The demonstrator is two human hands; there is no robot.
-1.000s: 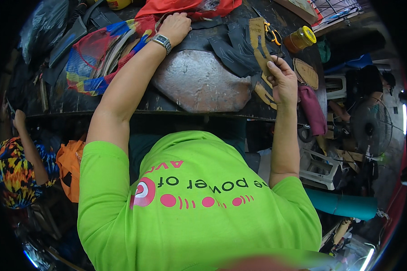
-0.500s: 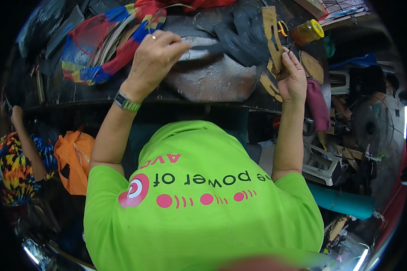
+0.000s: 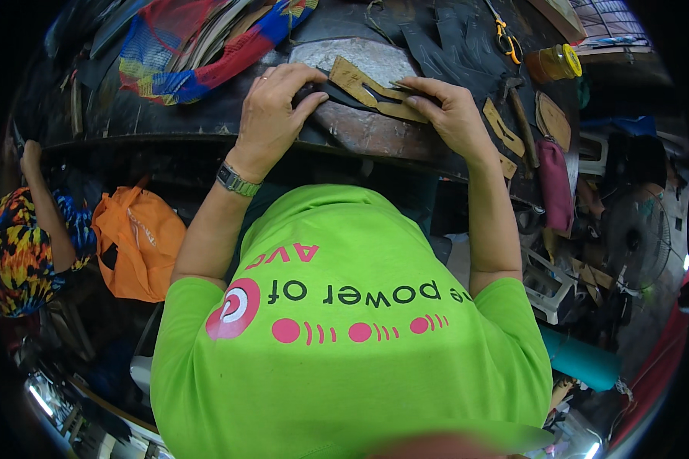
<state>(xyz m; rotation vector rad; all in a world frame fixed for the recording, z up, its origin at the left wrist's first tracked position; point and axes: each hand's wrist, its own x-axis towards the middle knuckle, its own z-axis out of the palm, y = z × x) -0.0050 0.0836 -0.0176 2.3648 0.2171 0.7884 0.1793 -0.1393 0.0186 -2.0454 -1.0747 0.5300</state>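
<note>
A tan, slotted flat template (image 3: 350, 78) lies over a strip of black sheet material (image 3: 343, 93) above a worn grey-brown slab (image 3: 375, 128) at the table's near edge. My left hand (image 3: 275, 118) pinches the left end of the black strip between thumb and fingers. At the template's right end, my right hand (image 3: 458, 121) grips it with thumb and forefinger. Beside that hand are another tan template (image 3: 503, 128) and a hammer (image 3: 522, 122). More black sheet pieces (image 3: 463, 53) spread behind the slab.
Orange-handled scissors (image 3: 507, 40) and a yellow-lidded jar (image 3: 553, 63) stand far right, near a tan oval piece (image 3: 551, 122) and a maroon pouch (image 3: 553, 183). A colourful mesh bag (image 3: 180, 88) lies left. Another person (image 3: 31, 249) is at the far left, beside an orange bag (image 3: 138, 241).
My right hand has brought the template leftward from the right side onto the black strip. My left hand has come slightly nearer and right. The hammer now shows.
</note>
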